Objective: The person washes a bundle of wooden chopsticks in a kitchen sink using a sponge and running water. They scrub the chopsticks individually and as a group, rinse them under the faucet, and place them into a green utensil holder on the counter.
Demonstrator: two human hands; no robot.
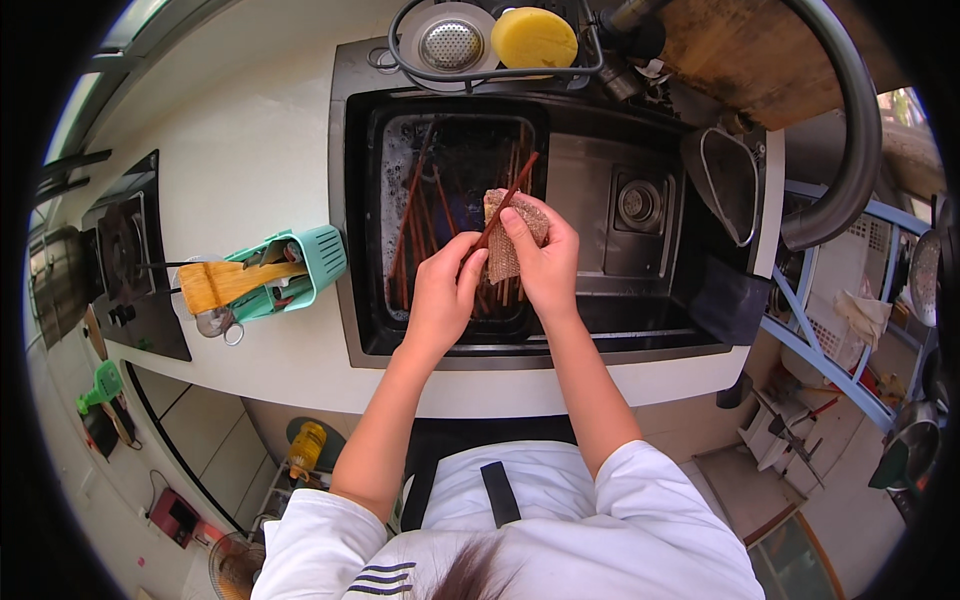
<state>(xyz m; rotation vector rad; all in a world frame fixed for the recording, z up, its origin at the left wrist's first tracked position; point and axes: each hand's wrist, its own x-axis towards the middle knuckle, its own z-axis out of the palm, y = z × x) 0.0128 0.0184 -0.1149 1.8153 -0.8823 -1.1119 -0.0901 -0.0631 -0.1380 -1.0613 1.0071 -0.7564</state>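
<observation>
Over the sink, my left hand grips the lower end of a reddish-brown chopstick, which slants up to the right. My right hand holds a brown mesh scouring pad and presses the chopstick against it with the thumb. Below both hands, a dark basin sits in the left part of the sink. Several more chopsticks lie in it in soapy water, and my hands hide some of them.
A teal utensil holder with a wooden spatula lies left of the sink. Behind, a rack carries a strainer and a yellow sponge. The drain is at right, beside a triangular strainer basket. A faucet arches overhead.
</observation>
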